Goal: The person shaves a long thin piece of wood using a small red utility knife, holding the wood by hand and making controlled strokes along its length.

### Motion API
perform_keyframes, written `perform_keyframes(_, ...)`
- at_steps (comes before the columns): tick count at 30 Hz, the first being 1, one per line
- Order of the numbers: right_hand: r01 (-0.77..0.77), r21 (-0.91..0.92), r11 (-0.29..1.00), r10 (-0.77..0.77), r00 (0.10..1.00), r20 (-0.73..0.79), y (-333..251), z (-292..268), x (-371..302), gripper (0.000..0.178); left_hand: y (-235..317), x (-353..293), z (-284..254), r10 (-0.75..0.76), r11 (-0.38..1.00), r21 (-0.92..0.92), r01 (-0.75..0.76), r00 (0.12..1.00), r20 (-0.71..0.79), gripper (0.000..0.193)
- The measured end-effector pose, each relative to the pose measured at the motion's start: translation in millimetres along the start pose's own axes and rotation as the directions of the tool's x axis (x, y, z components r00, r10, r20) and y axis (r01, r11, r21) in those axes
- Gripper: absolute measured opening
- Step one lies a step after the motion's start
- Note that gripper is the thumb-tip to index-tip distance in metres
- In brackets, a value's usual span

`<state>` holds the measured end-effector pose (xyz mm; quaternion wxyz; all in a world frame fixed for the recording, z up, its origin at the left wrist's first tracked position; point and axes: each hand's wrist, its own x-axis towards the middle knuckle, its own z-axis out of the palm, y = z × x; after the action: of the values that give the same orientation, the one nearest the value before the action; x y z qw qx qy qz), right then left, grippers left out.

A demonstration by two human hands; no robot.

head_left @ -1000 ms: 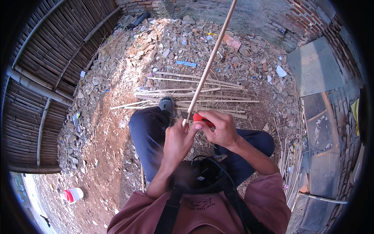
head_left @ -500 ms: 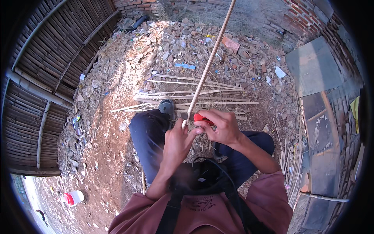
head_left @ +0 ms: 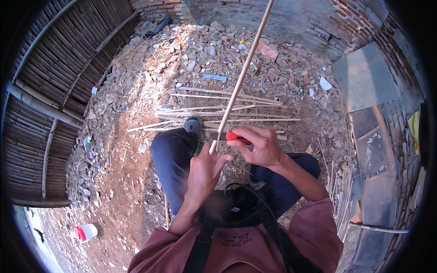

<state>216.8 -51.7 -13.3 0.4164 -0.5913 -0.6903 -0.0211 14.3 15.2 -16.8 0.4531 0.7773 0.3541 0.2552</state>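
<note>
A long pale bamboo strip (head_left: 241,82) slants away from me, its near end gripped in my left hand (head_left: 202,172). The left thumb sticks out to the side, apart from the other hand. My right hand (head_left: 263,148) is closed around the red handle of a knife (head_left: 237,138). Its dark blade lies across the strip just above my left fingers, and a thin sliver appears to stand off the strip there. Beyond my hands, several split bamboo strips (head_left: 268,119) lie roughly side by side on the ground.
My shoe (head_left: 193,125) is close to the loose strips. Rubble (head_left: 214,57) covers the ground up to a brick wall. A bamboo-slat wall (head_left: 54,59) rises at left, and boards (head_left: 366,77) lean at right. A red-and-white container (head_left: 85,232) lies at lower left.
My left hand has drawn slightly down and back, its thumb parting from my right hand. The strip's near end shows more at the blade. The right hand has barely moved.
</note>
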Motion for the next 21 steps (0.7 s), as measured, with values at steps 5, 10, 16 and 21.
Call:
perform_keyframes(5,0.019,-0.037,0.999,-0.020,0.999,-0.028,-3,-7,7,0.023,7,2,-2,-0.003,0.999,0.034,0.002,1.000,0.027,0.049)
perform_keyframes(10,-0.071,0.004,0.997,0.070,0.981,-0.181,23,-29,24,0.023,-6,-16,7,0.013,1.000,-0.007,-0.013,1.000,-0.002,0.049)
perform_keyframes(16,-0.053,-0.026,0.998,0.048,0.987,-0.152,41,-36,26,0.021,-17,-22,7,-0.086,0.996,0.002,0.086,0.995,0.046,0.046)
perform_keyframes(21,-0.469,-0.011,0.883,0.421,0.803,-0.421,116,-95,65,0.029,-35,-52,8,-0.126,0.991,0.065,0.118,0.982,0.143,0.042)
